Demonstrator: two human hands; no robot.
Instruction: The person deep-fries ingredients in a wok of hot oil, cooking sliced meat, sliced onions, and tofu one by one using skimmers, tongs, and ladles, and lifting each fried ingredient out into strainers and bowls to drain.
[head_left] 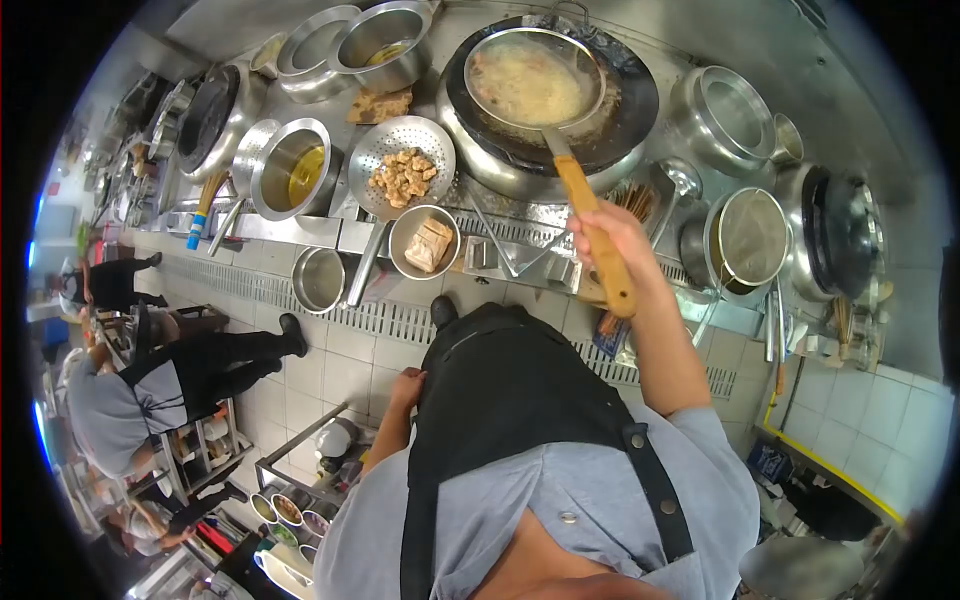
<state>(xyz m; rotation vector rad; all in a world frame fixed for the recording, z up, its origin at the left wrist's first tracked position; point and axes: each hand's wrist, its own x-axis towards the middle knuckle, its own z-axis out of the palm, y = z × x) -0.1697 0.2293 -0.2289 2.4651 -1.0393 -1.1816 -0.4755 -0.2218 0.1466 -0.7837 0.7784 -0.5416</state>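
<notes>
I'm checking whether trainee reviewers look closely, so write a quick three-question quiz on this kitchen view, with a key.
1. Which hand grips the wooden handle of the strainer? A) left B) right C) both
2. True or false: the strainer's round head is over the floor tiles, away from the wok.
3. Fill in: the browned chunks lie in a metal skimmer pierced with small ____.

Key: 1. B, the right hand; 2. False, it is at the wok; 3. holes.

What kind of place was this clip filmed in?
Most likely a restaurant or other commercial kitchen: a large wok sits on a steel counter, metal pots such as the one with yellow liquid line it, and a co-worker in a dark apron stands behind.
</notes>
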